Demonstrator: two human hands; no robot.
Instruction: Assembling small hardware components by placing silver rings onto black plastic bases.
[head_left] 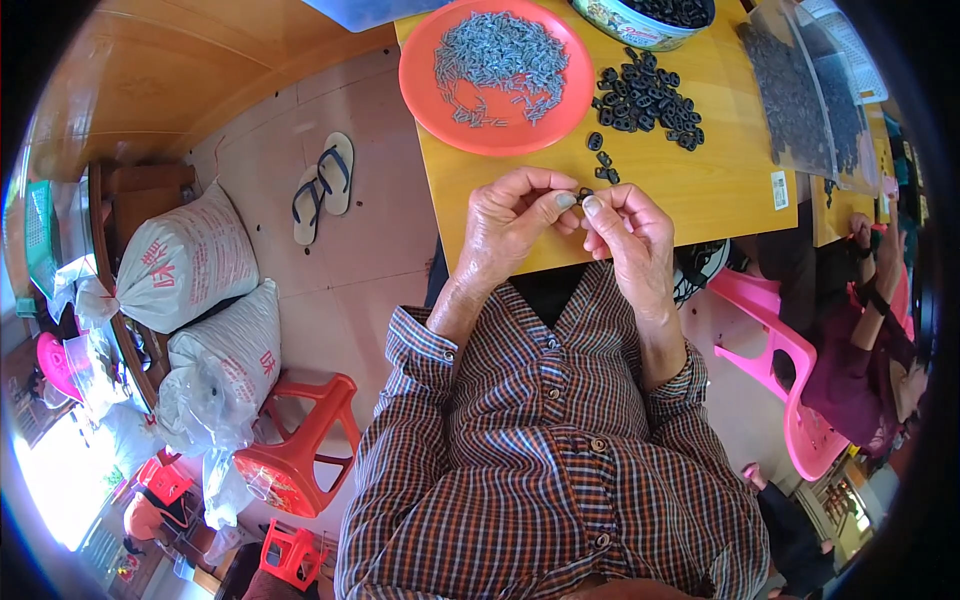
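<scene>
Both hands meet over the near edge of the yellow table (720, 200). My left hand (515, 220) pinches a small black oval part (584, 194) between thumb and fingers. From the other side, my right hand (632, 238) closes thumb and fingertips on the same part; its shape is mostly hidden. A few loose black parts (604, 165) lie just beyond my fingertips. Farther back spreads a pile of black oval parts with holes (648, 98). To the left of it, an orange-red plate (425, 90) holds many small grey metal pins (505, 60).
A round tub (645, 35) of black parts stands at the far edge. Clear bags of dark pieces (790, 90) lie at the right. Stuffed white sacks (190, 255), a red stool (300, 440) and slippers (323, 190) are left; a pink chair (790, 400) and another person (865, 350) are right.
</scene>
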